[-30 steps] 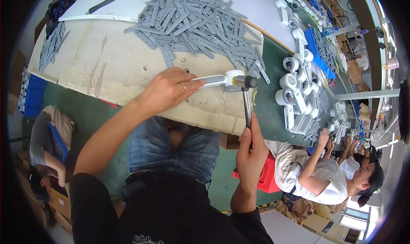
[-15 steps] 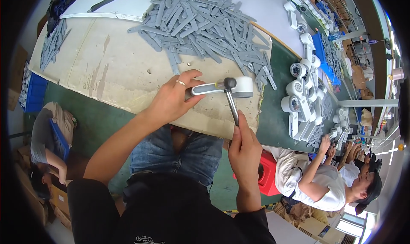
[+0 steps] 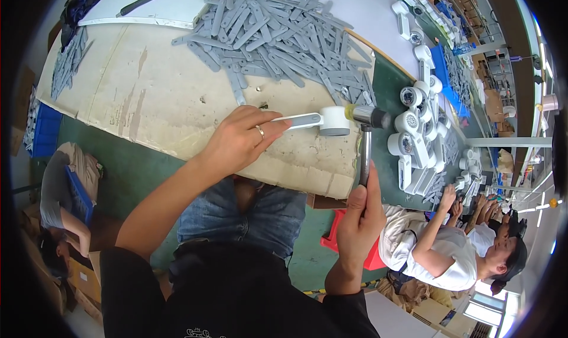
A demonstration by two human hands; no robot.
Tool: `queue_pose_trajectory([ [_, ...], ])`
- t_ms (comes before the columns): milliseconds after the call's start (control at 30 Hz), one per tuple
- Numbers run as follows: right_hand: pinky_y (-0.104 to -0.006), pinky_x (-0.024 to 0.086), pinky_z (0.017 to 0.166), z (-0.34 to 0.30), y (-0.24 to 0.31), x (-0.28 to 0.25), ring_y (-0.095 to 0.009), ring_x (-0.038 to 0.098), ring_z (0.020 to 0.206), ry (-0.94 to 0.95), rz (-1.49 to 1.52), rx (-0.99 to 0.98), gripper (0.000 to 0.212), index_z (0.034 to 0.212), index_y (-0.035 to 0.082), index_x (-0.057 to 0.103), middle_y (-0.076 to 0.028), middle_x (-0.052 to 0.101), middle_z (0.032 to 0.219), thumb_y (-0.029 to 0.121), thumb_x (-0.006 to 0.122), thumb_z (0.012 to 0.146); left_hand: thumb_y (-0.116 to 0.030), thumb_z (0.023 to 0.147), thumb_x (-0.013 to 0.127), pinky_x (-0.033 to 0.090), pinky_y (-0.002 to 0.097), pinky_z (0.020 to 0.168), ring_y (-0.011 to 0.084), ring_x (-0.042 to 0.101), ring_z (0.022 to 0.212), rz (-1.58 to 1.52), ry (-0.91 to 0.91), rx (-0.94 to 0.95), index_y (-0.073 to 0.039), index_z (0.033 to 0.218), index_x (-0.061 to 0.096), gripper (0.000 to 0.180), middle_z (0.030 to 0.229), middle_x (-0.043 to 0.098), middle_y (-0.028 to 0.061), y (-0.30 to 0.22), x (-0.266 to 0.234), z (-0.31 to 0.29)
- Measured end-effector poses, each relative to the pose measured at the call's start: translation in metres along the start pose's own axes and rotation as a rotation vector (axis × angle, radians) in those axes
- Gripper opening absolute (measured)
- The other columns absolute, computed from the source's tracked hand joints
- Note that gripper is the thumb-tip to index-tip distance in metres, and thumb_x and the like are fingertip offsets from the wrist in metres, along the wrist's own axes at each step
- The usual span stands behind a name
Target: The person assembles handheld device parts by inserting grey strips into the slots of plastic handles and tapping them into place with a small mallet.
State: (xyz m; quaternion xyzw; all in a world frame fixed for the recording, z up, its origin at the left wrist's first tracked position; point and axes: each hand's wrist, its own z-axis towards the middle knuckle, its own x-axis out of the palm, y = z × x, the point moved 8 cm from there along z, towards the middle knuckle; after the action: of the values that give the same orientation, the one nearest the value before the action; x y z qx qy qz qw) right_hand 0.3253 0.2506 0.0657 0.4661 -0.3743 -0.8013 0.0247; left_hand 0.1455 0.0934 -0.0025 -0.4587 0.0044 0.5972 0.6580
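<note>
Cardboard (image 3: pixel 165 89), stained and frayed at its edge, covered the near worktop in the head view. Right of it spread a green surface (image 3: pixel 390 89); beyond its left part lay a white board (image 3: pixel 163 14). Green floor (image 3: pixel 142 172) showed below its front edge, and to its far right the room ran back past shelving and more workers.

One dark-handled tool (image 3: pixel 142 5) lay beyond the cardboard. Grey strips formed two groups: a large pile (image 3: pixel 266 36) on its far right side and a small bunch (image 3: pixel 71 63) at its left corner, too many to count. Two blue containers showed, one (image 3: pixel 46 131) left of it, one (image 3: pixel 441 72) well to its right. Overlapping white devices (image 3: pixel 408 122) sat right of it, their number unclear.

Over the cardboard's right part, the left hand (image 3: pixel 245 134) gripped one white-and-grey device (image 3: pixel 335 120) by its handle, the round head pointing rightward. The right hand (image 3: pixel 362 214), off the cardboard's right front corner, was wrapped around one mallet (image 3: pixel 368 117); its yellow face stood at the round head, contact unclear.
</note>
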Motion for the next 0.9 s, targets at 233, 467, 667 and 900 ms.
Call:
queue_pose_trajectory([
  [233, -0.0411, 0.054, 0.066, -0.001, -0.010, 0.034, -0.036, 0.070, 0.078, 0.184, -0.209, -0.009, 0.040, 0.141, 0.001, 0.058, -0.021, 0.071, 0.097, 0.007, 0.057, 0.101, -0.002, 0.082, 0.079, 0.055, 0.0390, 0.084, 0.0304, 0.068, 0.095, -0.031, 0.015, -0.011, -0.008, 0.114, 0.076, 0.033, 0.112, 0.073, 0.0105, 0.001, 0.002, 0.002],
  [467, -0.0407, 0.052, 0.063, 0.005, -0.009, 0.025, -0.034, 0.066, 0.071, 0.118, -0.203, -0.053, 0.043, 0.143, 0.005, 0.058, -0.018, 0.066, 0.086, 0.005, 0.058, 0.100, -0.001, 0.083, 0.079, 0.055, 0.0383, 0.083, 0.0301, 0.067, 0.095, -0.028, 0.022, -0.013, -0.008, 0.115, 0.075, 0.033, 0.111, 0.073, 0.0105, 0.001, 0.003, 0.003],
  [667, -0.0448, 0.051, 0.062, 0.004, -0.002, -0.001, -0.038, 0.065, 0.069, -0.113, -0.040, -0.144, 0.043, 0.145, 0.008, 0.057, -0.019, 0.065, 0.081, 0.008, 0.057, 0.101, -0.002, 0.083, 0.079, 0.055, 0.0387, 0.084, 0.0307, 0.067, 0.096, -0.034, 0.036, -0.021, -0.007, 0.114, 0.075, 0.032, 0.110, 0.073, 0.0111, -0.002, 0.003, 0.004],
  [900, -0.0433, 0.050, 0.059, 0.018, 0.000, -0.004, -0.035, 0.064, 0.067, 0.010, -0.083, -0.036, 0.042, 0.140, 0.008, 0.062, -0.017, 0.065, 0.082, 0.006, 0.061, 0.098, -0.001, 0.083, 0.079, 0.056, 0.0389, 0.083, 0.0316, 0.068, 0.094, -0.044, 0.016, -0.023, -0.006, 0.113, 0.075, 0.031, 0.109, 0.073, 0.0117, 0.000, 0.001, 0.005],
])
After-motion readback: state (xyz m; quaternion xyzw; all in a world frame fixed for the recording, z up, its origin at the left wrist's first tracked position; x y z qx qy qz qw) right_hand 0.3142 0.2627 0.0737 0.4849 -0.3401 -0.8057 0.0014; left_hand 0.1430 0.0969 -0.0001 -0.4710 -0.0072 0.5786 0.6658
